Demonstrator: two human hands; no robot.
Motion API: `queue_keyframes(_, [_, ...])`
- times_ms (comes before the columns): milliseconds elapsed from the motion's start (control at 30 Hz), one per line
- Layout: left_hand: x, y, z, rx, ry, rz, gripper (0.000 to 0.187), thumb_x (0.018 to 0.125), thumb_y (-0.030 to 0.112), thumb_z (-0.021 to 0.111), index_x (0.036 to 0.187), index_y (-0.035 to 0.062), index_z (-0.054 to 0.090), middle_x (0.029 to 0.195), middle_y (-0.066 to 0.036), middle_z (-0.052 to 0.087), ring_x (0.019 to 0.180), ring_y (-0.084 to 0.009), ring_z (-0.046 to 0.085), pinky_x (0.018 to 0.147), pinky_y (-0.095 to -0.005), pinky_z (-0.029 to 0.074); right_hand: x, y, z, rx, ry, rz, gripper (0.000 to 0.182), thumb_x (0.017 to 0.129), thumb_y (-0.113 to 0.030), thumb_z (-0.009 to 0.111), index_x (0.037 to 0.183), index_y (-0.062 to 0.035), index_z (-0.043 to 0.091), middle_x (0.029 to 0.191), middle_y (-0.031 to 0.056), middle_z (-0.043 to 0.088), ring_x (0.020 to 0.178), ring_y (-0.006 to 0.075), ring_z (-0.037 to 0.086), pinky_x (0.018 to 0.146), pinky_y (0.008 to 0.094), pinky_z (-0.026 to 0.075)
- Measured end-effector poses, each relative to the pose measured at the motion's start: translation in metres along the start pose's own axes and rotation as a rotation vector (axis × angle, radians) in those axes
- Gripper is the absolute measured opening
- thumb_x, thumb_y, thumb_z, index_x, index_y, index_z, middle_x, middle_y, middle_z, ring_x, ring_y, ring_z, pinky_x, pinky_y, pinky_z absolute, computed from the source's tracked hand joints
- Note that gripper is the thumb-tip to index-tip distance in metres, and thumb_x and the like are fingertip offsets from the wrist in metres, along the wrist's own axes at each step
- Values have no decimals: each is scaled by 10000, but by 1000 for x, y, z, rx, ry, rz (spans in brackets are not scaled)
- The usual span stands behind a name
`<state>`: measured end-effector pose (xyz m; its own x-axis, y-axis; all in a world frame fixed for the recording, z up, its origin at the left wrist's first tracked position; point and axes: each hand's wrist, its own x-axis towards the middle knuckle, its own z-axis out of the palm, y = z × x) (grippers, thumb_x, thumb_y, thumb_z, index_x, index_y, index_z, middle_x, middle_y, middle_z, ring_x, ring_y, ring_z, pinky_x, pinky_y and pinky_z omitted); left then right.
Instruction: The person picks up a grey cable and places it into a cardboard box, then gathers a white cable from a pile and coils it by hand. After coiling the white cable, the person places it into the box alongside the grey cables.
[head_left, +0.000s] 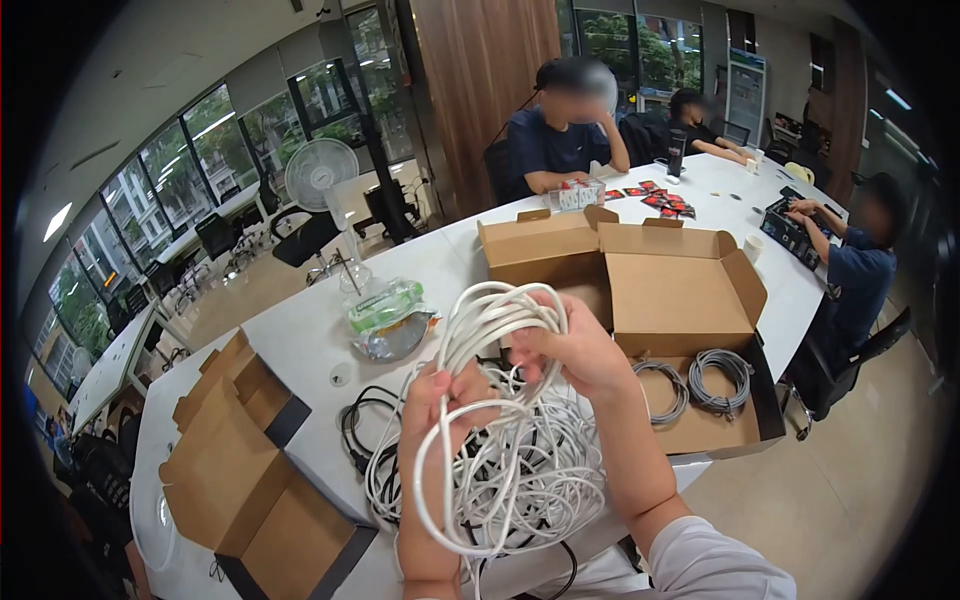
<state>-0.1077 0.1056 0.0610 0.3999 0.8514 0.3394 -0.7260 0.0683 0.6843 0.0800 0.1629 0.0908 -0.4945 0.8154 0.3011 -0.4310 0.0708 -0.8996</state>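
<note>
Because no tie is visible around the coil of white cable (497, 318), the likeliest trouble is its loops springing apart should either grip loosen. The right hand (572, 340) has its fingers curled round the upper right of the bundle, the left hand (432, 398) has its fingers closed on strands at the left side, and the coil hangs raised above the near part of the worktop (290, 325). A wider loop droops below the left hand, in front of a loose tangle of white cable (545, 470); it could snag there, since the strands look alike and overlap, and I cannot tell whether the coil runs on into the heap. If it does, a hard pull might draw a knot tight or drag the heap toward the near edge. Black cable (350, 425) lies at the left of the tangle, with what looks like a plug that could catch a loop. Uneven loop sizes might also leave the coil lumpy and quick to slump. On the right, an open cardboard box (685, 285) with two grey cable coils (738, 372) inside sits near the right forearm, so a wide sweep of that elbow could knock it
</note>
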Motion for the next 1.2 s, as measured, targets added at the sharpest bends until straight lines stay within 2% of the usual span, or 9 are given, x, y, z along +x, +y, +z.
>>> queue_keyframes(100, [-6,4,28,186,255,21,320,858,399,541,735,126,428,588,36,336,532,-99,315,514,-275,258,-4,-1,-2,97,6,174,122,877,-112,659,902,-3,609,487,-7,529,400,90,529,426,251,484])
queue_keyframes(167, [-12,6,45,273,326,92,315,863,380,518,746,96,448,567,-23,405,551,-130,436,566,-296,396,-2,7,-8,211,-118,234,149,898,-152,643,892,-9,601,451,-41,455,380,63,480,458,256,508])
queue_keyframes(333, [-5,-3,75,304,327,257,366,901,412,453,711,102,406,665,-98,517,632,-240,531,705,-355,484,0,16,0,429,-240,198,137,939,-186,591,944,-51,615,451,-70,395,374,37,381,405,223,388])
queue_keyframes(433, [-9,-10,55,104,147,269,294,974,355,367,841,96,405,515,-30,470,525,-181,502,751,-377,488,3,16,1,602,-252,285,142,956,-158,562,966,-20,595,447,-70,358,353,30,334,369,218,327])
queue_keyframes(500, [-12,-22,64,-166,238,342,253,1019,318,281,939,98,377,393,52,350,364,-113,367,617,-339,479,0,16,8,481,-200,270,147,960,-165,557,975,-24,597,448,-70,342,356,26,312,366,215,307])
queue_keyframes(633, [-9,-10,38,-96,-137,234,281,1027,338,248,970,96,378,397,43,353,296,-90,255,389,-274,376,-1,15,19,246,-100,145,187,968,-193,542,1009,-19,595,465,-54,363,363,31,329,365,213,291])
queue_keyframes(833, [-8,-7,30,51,-110,177,307,1018,349,248,950,80,380,381,44,317,273,-90,213,330,-266,296,-5,-2,11,-184,-102,81,204,943,-194,570,1059,-28,585,674,1,578,522,70,536,482,219,443])
queue_keyframes(1033, [-14,-17,43,226,-15,112,274,1002,325,338,932,68,398,389,32,314,287,-66,196,306,-242,248,-20,-11,8,-559,174,-246,420,810,-78,677,1203,-14,542,868,96,650,708,156,629,641,277,511])
queue_keyframes(1200, [-15,-31,58,682,145,5,310,939,317,504,936,16,427,455,-52,397,372,-85,342,376,-226,284,-22,-11,15,-885,372,-680,537,777,-89,718,1269,-43,509,922,135,662,783,269,663,693,348,525])
